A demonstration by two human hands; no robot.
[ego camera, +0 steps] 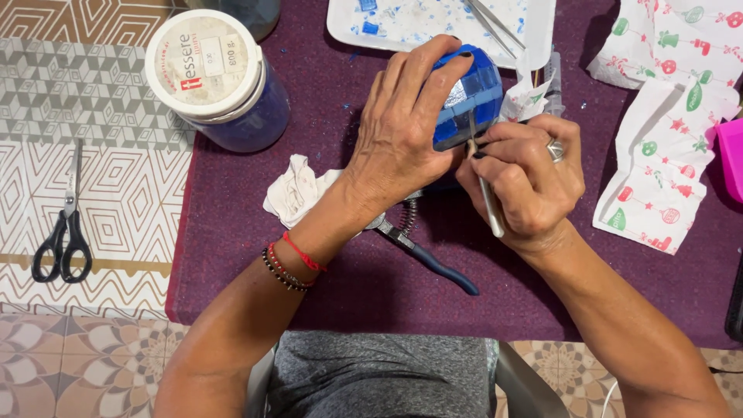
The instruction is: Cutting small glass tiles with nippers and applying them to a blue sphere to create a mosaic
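Blue tiled sphere [474,93] — left hand [406,124] grip wrapped round; right hand [525,174] pinching thin metal tool [486,197].

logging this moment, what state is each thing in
blue mosaic ball: gripped by left hand
metal tool: pinched in right hand, tip on ball
jar: lid on
scissors: closed, untouched
pliers: lying flat on cloth
rag: crumpled

The left hand [402,124] cups a blue ball [472,93] on the purple cloth [232,232]. The right hand [526,178], just beside the ball, pinches a thin metal tool [486,203] against it. Pliers [426,251] lie below the ball, a white-lidded jar [213,73] well to its left.
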